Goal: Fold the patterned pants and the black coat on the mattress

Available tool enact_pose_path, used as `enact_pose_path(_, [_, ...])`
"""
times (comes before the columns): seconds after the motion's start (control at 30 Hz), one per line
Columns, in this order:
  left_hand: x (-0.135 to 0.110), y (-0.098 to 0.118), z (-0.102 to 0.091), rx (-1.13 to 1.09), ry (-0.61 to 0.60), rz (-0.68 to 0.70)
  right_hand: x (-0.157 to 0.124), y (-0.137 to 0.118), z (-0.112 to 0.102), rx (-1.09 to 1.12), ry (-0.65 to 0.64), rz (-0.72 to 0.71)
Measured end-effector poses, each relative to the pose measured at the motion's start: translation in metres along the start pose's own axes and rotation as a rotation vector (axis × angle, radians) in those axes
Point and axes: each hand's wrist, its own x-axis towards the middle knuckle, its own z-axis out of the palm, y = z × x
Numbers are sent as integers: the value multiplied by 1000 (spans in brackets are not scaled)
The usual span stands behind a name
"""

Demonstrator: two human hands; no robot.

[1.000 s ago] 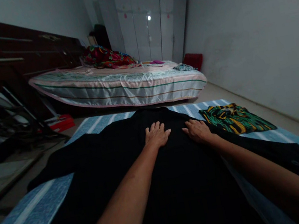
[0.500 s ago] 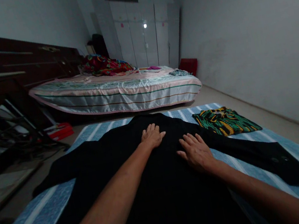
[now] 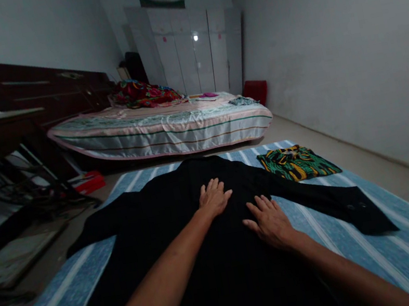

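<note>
Centrally, we see a black long-sleeved garment (image 3: pixel 169 222) spread flat, front down or up we cannot tell, on a blue mat with white stripes (image 3: pixel 385 258) that lies on the floor. Its collar end points away from us, towards the bed. Its two sleeves are stretched outward to either side, and the right sleeve cuff (image 3: pixel 360 209) bears two small buttons.

We note the left hand (image 3: pixel 214 198) resting palm down on the upper middle of the garment, fingers extended and close together. The right hand (image 3: pixel 270 220) lies palm down just beside it, slightly nearer to us, with fingers spread. The grip of each hand is open: both press flat on the cloth and neither clasps anything.

To the right of the collar, a folded cloth patterned in green, yellow and black (image 3: pixel 295 162) sits on the same mat, near the right sleeve but apart from both hands.

Beyond the mat stands a low bed with a striped satin cover (image 3: pixel 161 129), on which a red floral bundle (image 3: pixel 142 92) lies. Behind the bed we see a white wardrobe (image 3: pixel 191 55) and a red box (image 3: pixel 256 91) against the wall. At the far left stands a dark desk on a black iron frame (image 3: pixel 15 181).
</note>
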Motion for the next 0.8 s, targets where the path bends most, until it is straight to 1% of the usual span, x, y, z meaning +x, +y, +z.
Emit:
enact_pose_path(0.07, [-13, 11, -1, -9, -7, 17, -10, 6, 3, -13, 19, 17])
enact_pose_path(0.17, [-32, 24, 3, -35, -56, 7, -23, 13, 6, -23, 44, 17])
enact_pose_path(0.27, [-43, 31, 7, -55, -77, 2, -33, 17, 4, -21, 24, 12])
enact_pose_path(0.33, [-48, 34, 7, -62, -73, 1, -41, 17, 1, -31, 12, 37])
enact_pose_path(0.43, [-61, 41, 3, -64, -65, 8, -60, 16, 0, -55, 47, 51])
enact_pose_path(0.57, [-97, 55, 4, -67, -51, 85, -96, 14, 7, -68, 70, -18])
enact_pose_path(0.63, [-115, 61, 6, -74, -54, 120, -110, 14, 10, -81, 57, -16])
enact_pose_path(0.73, [-132, 66, 6, -88, -56, 104, -125, 15, 7, -111, 70, 32])
enact_pose_path(0.8, [-142, 69, 1, -98, -71, 90, -136, 12, 2, -124, 104, 21])
